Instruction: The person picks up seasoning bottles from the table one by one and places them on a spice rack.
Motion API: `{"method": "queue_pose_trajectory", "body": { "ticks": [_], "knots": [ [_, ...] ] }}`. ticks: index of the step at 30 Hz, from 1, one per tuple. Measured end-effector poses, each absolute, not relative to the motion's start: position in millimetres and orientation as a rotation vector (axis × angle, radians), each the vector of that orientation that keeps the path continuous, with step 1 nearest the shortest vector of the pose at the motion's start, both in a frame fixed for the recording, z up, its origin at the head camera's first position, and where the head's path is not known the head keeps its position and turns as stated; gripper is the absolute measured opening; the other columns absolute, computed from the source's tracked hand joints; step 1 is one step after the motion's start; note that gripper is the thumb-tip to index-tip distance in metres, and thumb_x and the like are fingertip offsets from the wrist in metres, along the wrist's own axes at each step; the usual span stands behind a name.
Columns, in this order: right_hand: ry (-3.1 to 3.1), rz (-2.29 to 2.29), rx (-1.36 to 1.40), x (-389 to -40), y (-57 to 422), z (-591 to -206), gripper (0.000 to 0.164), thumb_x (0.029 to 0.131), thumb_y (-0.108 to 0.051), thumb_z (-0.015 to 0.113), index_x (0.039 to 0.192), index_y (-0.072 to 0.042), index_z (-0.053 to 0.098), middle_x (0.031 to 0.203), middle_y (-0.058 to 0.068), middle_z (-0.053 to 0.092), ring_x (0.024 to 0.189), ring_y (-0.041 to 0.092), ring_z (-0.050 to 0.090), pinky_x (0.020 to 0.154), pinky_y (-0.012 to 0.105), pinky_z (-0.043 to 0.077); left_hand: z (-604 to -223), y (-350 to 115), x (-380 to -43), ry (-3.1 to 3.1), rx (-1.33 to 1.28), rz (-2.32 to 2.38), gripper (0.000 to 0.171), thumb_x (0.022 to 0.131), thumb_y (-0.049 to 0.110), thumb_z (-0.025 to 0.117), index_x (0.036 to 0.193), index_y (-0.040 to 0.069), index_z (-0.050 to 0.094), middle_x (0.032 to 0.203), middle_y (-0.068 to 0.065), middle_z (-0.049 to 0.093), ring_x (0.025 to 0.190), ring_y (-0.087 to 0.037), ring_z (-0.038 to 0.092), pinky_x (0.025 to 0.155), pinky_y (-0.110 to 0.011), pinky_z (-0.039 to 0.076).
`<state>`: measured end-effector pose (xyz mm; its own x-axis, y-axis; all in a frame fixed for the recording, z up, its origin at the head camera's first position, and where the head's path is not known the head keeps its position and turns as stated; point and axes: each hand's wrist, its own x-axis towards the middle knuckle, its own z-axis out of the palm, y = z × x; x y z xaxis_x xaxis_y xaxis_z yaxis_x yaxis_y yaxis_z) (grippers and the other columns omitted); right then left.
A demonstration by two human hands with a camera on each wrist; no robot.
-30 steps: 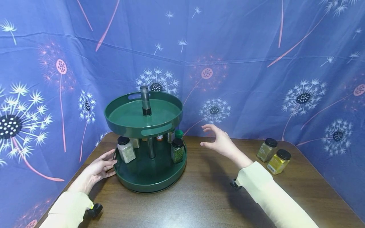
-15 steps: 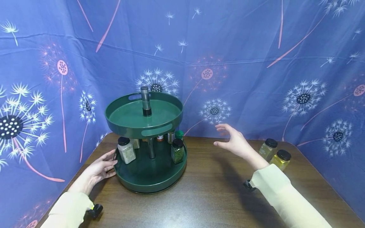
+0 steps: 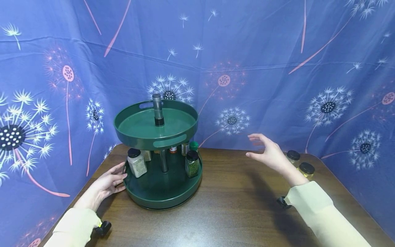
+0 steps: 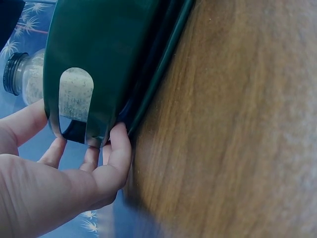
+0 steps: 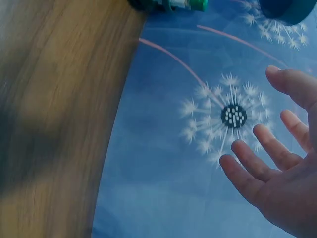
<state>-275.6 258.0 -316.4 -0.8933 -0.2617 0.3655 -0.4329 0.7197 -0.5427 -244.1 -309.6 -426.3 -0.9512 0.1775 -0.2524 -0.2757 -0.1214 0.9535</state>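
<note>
A green two-tier turntable (image 3: 163, 202) stands on the table at centre left. My left hand (image 3: 105, 187) holds its lower tray at the left side, thumb at the rim and bent fingers against the outer wall by the handle slot, as the left wrist view (image 4: 84, 168) shows. Just inside that rim is a black-lidded jar of pale seasoning (image 3: 137, 164). A jar of green herbs (image 3: 192, 166) sits on the tray's right. My right hand (image 3: 266, 152) hovers over the table further right, fingers spread and loosely bent, nothing in them.
Two black-lidded spice jars (image 3: 293, 156) stand at the table's right, partly hidden behind my right forearm. More small bottles (image 3: 185, 148), one green-capped, are at the back of the lower tray. A blue dandelion-print cloth (image 3: 265, 85) closes off the back and sides.
My right hand has moved steadily to the right, away from the turntable, and its arm now covers more of the two right-hand jars. My left hand stays in place on the tray.
</note>
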Motion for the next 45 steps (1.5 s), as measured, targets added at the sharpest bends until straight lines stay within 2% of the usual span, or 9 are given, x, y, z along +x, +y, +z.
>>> {"method": "queue_pose_trajectory", "body": {
  "ticks": [3,9,18,22,25,29,32,37,45],
  "knots": [
    [-2.669,0.938,0.538,-273,269,-315,0.064,0.079,-0.029,0.077,0.134,-0.017,0.046,0.131,0.014,0.052,0.116,0.038,0.053,0.085,0.053,0.048,-426,-309,-244,1.859,-0.114,2.140,0.080,0.095,0.009,0.054,0.153,0.016,-0.001,0.139,-0.005,0.031,0.099,-0.006,0.056,0.086,-0.039,0.042],
    [-2.705,0.910,0.506,-267,288,-315,0.066,0.081,-0.034,0.074,0.136,-0.014,0.043,0.133,0.016,0.049,0.119,0.039,0.050,0.090,0.056,0.042,-425,-308,-244,1.864,-0.111,2.125,0.080,0.095,0.008,0.052,0.152,0.015,-0.004,0.156,-0.017,-0.004,0.100,-0.006,0.054,0.087,-0.041,0.041],
    [-2.668,0.879,0.455,-257,310,-314,0.063,0.080,-0.029,0.076,0.133,-0.012,0.046,0.129,0.019,0.052,0.114,0.043,0.052,0.085,0.059,0.044,-427,-308,-245,1.868,-0.105,2.118,0.079,0.096,0.008,0.050,0.152,0.015,-0.005,0.156,-0.017,-0.005,0.100,-0.005,0.054,0.087,-0.041,0.041],
    [-2.658,0.903,0.447,-253,319,-316,0.062,0.081,-0.027,0.076,0.132,-0.009,0.046,0.128,0.020,0.052,0.115,0.042,0.051,0.088,0.053,0.045,-428,-308,-245,1.871,-0.107,2.118,0.079,0.096,0.009,0.051,0.153,0.016,-0.004,0.156,-0.016,-0.003,0.100,-0.005,0.055,0.087,-0.040,0.041],
    [-2.629,0.894,0.448,-251,326,-319,0.062,0.080,-0.024,0.077,0.131,-0.007,0.047,0.127,0.018,0.053,0.113,0.024,0.053,0.091,0.030,0.047,-429,-308,-245,1.873,-0.106,2.120,0.079,0.096,0.009,0.052,0.153,0.016,-0.003,0.156,-0.016,0.000,0.100,-0.005,0.055,0.087,-0.040,0.041],
    [-2.571,0.880,0.449,-249,334,-323,0.060,0.079,-0.020,0.078,0.129,-0.006,0.049,0.122,0.011,0.056,0.101,-0.009,0.046,0.082,0.003,0.038,-428,-308,-245,1.873,-0.102,2.122,0.079,0.096,0.009,0.052,0.153,0.017,-0.001,0.155,-0.016,-0.001,0.101,-0.006,0.054,0.089,-0.041,0.040],
    [-2.549,0.881,0.432,-245,340,-325,0.058,0.078,-0.019,0.078,0.128,-0.007,0.051,0.120,0.009,0.057,0.094,-0.020,0.041,0.081,0.003,0.038,-428,-309,-245,1.874,-0.100,2.119,0.079,0.096,0.009,0.051,0.153,0.017,-0.002,0.156,-0.017,-0.003,0.102,-0.006,0.053,0.090,-0.043,0.039],
    [-2.563,0.845,0.375,-239,352,-327,0.060,0.077,-0.021,0.079,0.129,-0.009,0.051,0.121,0.017,0.057,0.092,-0.022,0.041,0.078,0.005,0.039,-429,-309,-245,1.869,-0.106,2.121,0.079,0.096,0.009,0.052,0.153,0.017,-0.003,0.156,-0.017,-0.003,0.101,-0.005,0.054,0.090,-0.043,0.039],
    [-2.573,0.788,0.325,-232,368,-334,0.060,0.078,-0.024,0.079,0.128,-0.009,0.051,0.123,0.021,0.057,0.091,-0.025,0.038,0.075,0.009,0.036,-430,-309,-245,1.855,-0.105,2.142,0.077,0.096,0.009,0.052,0.153,0.018,0.002,0.154,-0.015,0.002,0.100,-0.006,0.055,0.088,-0.041,0.042]
  ]
}}
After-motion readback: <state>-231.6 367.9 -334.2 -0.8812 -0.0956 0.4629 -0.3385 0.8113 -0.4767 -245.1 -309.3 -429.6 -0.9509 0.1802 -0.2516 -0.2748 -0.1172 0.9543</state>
